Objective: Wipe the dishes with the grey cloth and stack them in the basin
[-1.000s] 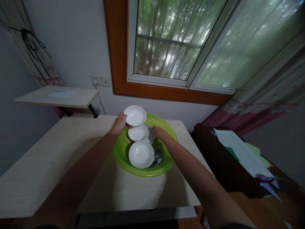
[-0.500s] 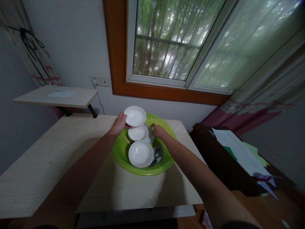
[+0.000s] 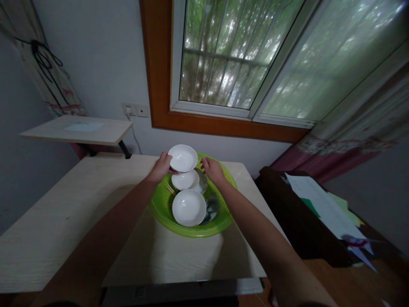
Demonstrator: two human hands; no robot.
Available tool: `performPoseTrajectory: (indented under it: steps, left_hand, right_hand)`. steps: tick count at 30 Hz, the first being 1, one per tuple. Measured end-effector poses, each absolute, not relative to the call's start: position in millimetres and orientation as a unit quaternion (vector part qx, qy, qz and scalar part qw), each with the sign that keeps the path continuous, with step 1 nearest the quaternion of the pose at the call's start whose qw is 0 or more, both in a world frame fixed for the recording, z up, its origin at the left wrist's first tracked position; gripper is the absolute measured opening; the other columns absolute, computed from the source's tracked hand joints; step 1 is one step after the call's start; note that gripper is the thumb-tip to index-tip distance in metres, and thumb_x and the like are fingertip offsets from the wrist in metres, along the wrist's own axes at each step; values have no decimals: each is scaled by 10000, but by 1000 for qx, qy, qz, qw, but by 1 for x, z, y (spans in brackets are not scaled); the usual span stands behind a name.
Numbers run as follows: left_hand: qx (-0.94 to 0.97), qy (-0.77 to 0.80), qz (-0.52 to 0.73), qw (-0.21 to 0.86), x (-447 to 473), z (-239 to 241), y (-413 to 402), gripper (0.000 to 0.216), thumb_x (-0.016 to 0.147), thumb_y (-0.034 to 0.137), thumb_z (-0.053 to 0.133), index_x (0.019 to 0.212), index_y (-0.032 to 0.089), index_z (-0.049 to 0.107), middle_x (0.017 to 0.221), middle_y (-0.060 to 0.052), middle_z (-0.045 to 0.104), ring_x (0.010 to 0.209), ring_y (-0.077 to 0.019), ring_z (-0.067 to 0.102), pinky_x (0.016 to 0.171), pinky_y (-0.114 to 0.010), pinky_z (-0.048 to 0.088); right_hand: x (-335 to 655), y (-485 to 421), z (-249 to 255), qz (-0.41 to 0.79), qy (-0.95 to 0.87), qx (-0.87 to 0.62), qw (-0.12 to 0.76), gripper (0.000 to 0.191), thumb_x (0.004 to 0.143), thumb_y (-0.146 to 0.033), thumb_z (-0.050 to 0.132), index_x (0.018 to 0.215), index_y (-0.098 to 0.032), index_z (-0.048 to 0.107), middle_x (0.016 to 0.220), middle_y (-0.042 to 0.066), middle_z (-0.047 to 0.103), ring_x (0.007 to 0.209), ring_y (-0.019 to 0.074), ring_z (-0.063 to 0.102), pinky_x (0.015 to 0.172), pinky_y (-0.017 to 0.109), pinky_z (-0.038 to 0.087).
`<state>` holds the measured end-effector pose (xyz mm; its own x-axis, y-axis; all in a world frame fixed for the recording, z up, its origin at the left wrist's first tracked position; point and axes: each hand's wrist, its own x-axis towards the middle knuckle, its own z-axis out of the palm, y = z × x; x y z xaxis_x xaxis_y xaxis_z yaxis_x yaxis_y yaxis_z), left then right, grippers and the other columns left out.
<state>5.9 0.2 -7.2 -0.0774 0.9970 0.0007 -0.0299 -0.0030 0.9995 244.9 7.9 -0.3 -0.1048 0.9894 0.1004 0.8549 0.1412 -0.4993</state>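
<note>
My left hand (image 3: 162,166) grips the left rim of a white bowl (image 3: 183,158), holding it over the far part of a green basin (image 3: 194,233). Just right of that bowl is my right hand (image 3: 213,169), its fingers slightly apart and a small gap from the rim. Below the held bowl, a second white bowl (image 3: 185,180) sits in the basin. Nearer to me lies a third white bowl (image 3: 189,207). Chopsticks (image 3: 170,189) rest at the basin's left. A greyish, glassy-looking dish (image 3: 201,181) and a darker one (image 3: 211,209) show partly behind the bowls.
The basin stands on a pale wooden table (image 3: 128,251). A small raised shelf (image 3: 79,130) with a paper on it is at the back left. Behind are a wall socket (image 3: 135,109) and a window (image 3: 223,55). Papers (image 3: 322,207) lie on dark furniture at the right.
My right hand has shifted slightly up towards the held bowl's right side. The held bowl has moved a little to the right in my left hand.
</note>
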Motion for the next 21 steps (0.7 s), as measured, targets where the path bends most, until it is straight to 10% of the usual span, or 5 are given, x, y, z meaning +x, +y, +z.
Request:
performPoseTrajectory:
  steps: [14,21]
  left_hand:
    - [523,462,464,546,19,5,-13,324,894,405,603,1127,192,530,959,-72,674,759,-176,674,573,-271,572]
    - [612,564,459,311,7,-5,-3,97,858,272,579,918,209,622,994,-83,683,868,-199,663,740,-287,538]
  right_hand:
    - [237,1,2,357,-666,-611,237,428,1010,-288,271,1216,-137,615,978,126,765,786,203,720,693,255,551]
    - [251,10,-1,376,-640,-611,276,489,980,-281,216,1253,-78,566,994,158,754,760,205,711,681,265,569]
